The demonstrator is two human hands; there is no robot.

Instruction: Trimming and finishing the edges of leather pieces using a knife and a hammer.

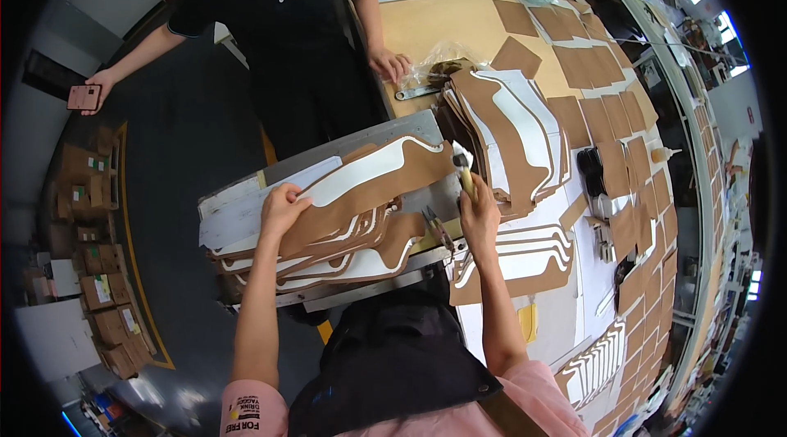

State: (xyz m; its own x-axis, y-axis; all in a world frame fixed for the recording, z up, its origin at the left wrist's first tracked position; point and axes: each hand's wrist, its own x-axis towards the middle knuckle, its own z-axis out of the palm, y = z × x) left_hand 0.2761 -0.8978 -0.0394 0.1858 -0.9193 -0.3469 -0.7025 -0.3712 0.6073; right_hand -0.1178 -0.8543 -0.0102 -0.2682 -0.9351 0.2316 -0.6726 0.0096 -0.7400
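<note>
My left hand (285, 209) is closed on the left edge of a brown leather-like piece (418, 170) with a white strip along its far side. This piece lies slanted over a loose pile of similar brown-and-white pieces (344, 265) on the work surface. In my right hand (479, 211) is a hammer (466, 175) with a light wooden handle and a dark head, held by the right end of the piece. Between my hands, nearer my right, lies a pair of scissors or pliers (438, 228); its exact kind is unclear.
A stack of curved brown-and-white pieces (504, 125) stands to the right, with more pieces (516, 261) fanned out nearer me. Across from me stands a person (299, 35) holding a phone (84, 97), their other hand on the table. Cardboard boxes (98, 281) line the left floor.
</note>
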